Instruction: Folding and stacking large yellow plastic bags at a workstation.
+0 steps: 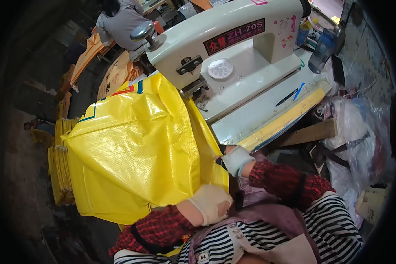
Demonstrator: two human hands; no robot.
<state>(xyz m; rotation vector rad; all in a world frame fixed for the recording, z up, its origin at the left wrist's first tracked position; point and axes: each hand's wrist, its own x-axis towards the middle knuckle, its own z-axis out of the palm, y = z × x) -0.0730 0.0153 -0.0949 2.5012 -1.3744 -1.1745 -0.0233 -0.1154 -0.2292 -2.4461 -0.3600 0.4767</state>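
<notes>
A large glossy yellow woven sack [132, 154] spreads across the left and middle of the view, its upper edge by the needle area of a white industrial sewing machine [176, 46]. Blue and red print shows near its top. My right hand [236, 159], in a pale fingerless glove with dark fingertips, pinches the sack's right edge. Lower down, my left hand [211, 203] is gloved too and curled closed at the sack's near right corner; its fingertips are partly hidden. Both forearms wear red-and-black checked sleeves.
Right of the machine, the worktable [233, 125] carries a black pen [287, 97], with a clear bottle [322, 50] and a phone [338, 70] beyond. Plastic wrap [356, 132] hangs at right. Stacked yellow sacks [60, 171] stand left; a person [121, 24] sits behind near orange sacks [114, 75].
</notes>
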